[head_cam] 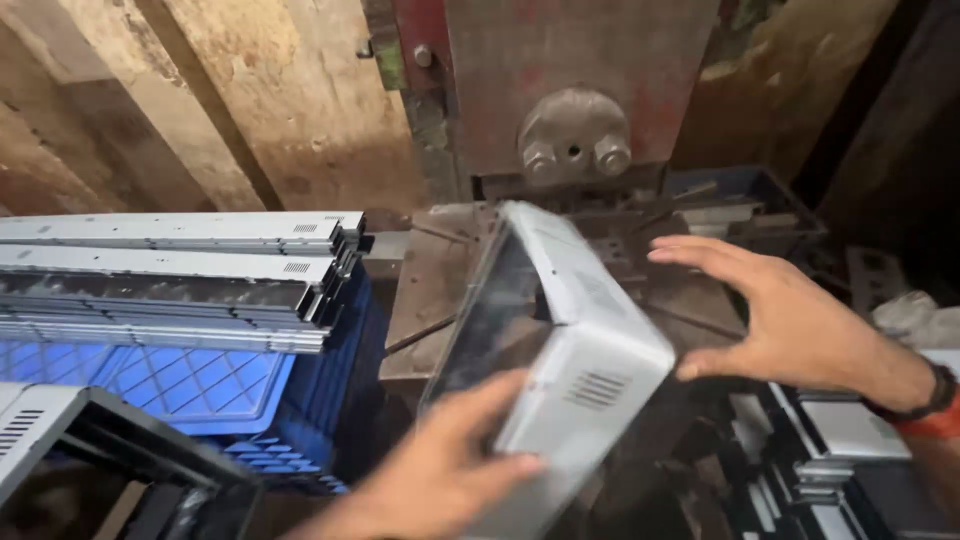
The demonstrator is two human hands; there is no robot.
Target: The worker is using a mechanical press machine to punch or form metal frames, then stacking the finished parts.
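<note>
1. Fingers of the left hand (pixel 440 470) wrapped the near corner of a bent grey sheet-metal cover (pixel 570 330); the palm and wrist were blurred and cut off by the lower frame edge.
2. The cover sat tilted, its vented near end low and its far end raised over the press bed (pixel 430 290), hiding much of the bed beneath it.
3. The right hand (pixel 775 320) was spread open just beside the cover's right edge; whether it touched the metal could not be told.
4. At left, long grey metal channels (pixel 170 275) lay stacked on a blue plastic crate (pixel 200 385), leaving a narrow gap to the bed.
5. Farther back rose the rusty red press head (pixel 575 135), dim clutter to its right.
</note>
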